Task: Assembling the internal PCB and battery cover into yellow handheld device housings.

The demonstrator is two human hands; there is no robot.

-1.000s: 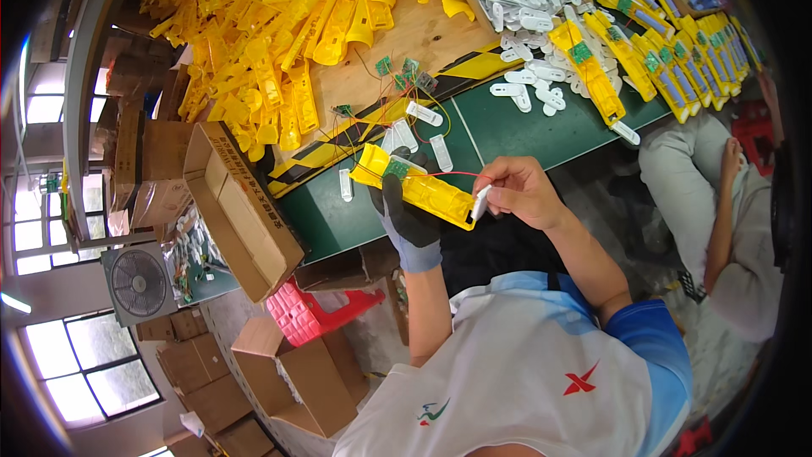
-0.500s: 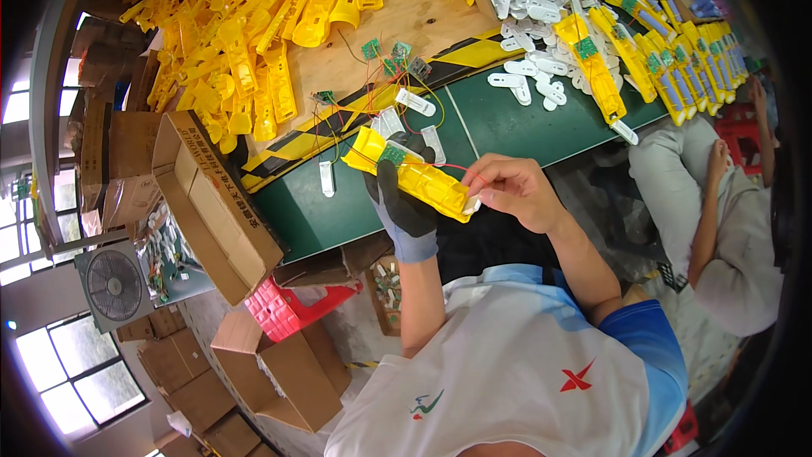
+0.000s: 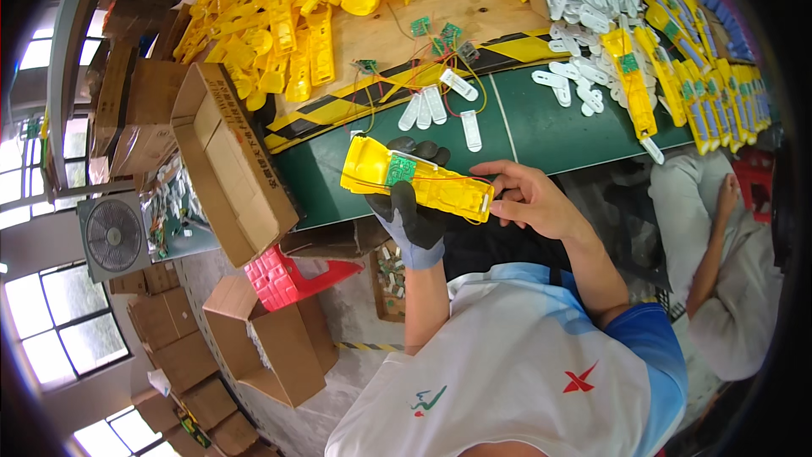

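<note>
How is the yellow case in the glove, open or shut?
Open: the yellow case in the left hand has no cover on, so the green circuit board shows.

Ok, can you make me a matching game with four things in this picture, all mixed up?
Things:
1. Left hand
2. Fan
3. Right hand
4. Heap of yellow parts

Places and looks:
A. Bare, with fingertips at one end of the held yellow casing
B. Spread on the wooden board
C. Gloved, gripping the yellow casing
D. Near the picture's left edge, in a grey frame

Right pairs: 1-C, 2-D, 3-A, 4-B
</note>
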